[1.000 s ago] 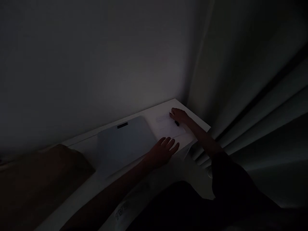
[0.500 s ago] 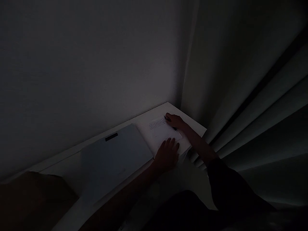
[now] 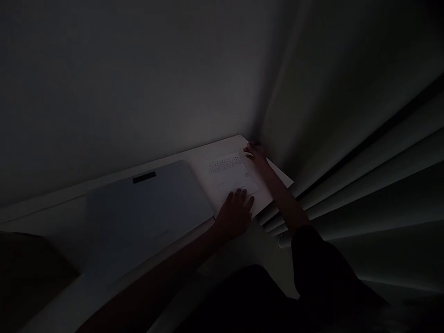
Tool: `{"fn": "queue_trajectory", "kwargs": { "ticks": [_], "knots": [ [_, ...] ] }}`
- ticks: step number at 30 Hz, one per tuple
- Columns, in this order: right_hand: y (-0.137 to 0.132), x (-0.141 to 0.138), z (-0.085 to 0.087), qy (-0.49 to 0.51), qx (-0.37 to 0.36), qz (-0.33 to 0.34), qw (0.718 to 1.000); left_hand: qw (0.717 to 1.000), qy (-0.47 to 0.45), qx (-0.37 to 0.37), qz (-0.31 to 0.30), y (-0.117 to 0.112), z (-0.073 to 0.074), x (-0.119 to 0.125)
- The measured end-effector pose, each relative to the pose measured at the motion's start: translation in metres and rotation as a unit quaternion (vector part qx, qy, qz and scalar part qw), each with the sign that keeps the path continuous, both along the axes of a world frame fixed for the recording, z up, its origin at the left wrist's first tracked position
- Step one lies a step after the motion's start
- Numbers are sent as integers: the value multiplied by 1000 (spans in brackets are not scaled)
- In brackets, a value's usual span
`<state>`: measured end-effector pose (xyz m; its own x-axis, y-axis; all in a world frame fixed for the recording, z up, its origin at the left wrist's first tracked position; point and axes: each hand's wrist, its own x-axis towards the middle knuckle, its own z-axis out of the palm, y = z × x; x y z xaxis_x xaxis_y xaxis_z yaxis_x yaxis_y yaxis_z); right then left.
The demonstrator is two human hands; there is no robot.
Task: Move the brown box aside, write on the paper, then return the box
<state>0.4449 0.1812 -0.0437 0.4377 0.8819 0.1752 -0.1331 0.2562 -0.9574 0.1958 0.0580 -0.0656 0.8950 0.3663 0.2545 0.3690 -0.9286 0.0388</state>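
Note:
The scene is very dark. A white sheet of paper point(image 3: 229, 173) with rows of small print lies on a white desk point(image 3: 194, 155) near its far right corner. My left hand point(image 3: 236, 212) rests on the sheet's near edge, fingers stretched flat on it. My right hand point(image 3: 255, 153) reaches to the desk's far corner, just past the sheet's far right corner. Its fingers are too dim to make out, and no pen shows in it.
A closed grey-blue laptop point(image 3: 145, 212) with a dark strip point(image 3: 144, 177) near its far edge lies left of the paper. A plain wall stands behind the desk. Pleated curtains point(image 3: 347, 152) hang along the right. A dark brown shape point(image 3: 27, 273) sits at lower left.
My right hand has moved from the printed lines to the desk's far corner, and the dark pen seen under it earlier no longer shows. My left hand stays on the paper.

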Motion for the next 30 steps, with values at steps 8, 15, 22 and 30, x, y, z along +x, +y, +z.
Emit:
{"fn": "queue_trajectory", "kwargs": {
  "ticks": [8,15,22,30],
  "knots": [
    [1,-14,-9,-84,-32,45,995,999,35,-19,5,-1,9,0],
    [-9,-21,-6,-197,-115,-2,974,999,34,-16,18,-2,14,-1],
    [-12,-23,-11,-237,-130,77,960,997,63,-18,49,-6,18,2],
    [-16,-28,-14,-279,-26,17,960,998,41,-5,44,-7,14,0]
  ]
}}
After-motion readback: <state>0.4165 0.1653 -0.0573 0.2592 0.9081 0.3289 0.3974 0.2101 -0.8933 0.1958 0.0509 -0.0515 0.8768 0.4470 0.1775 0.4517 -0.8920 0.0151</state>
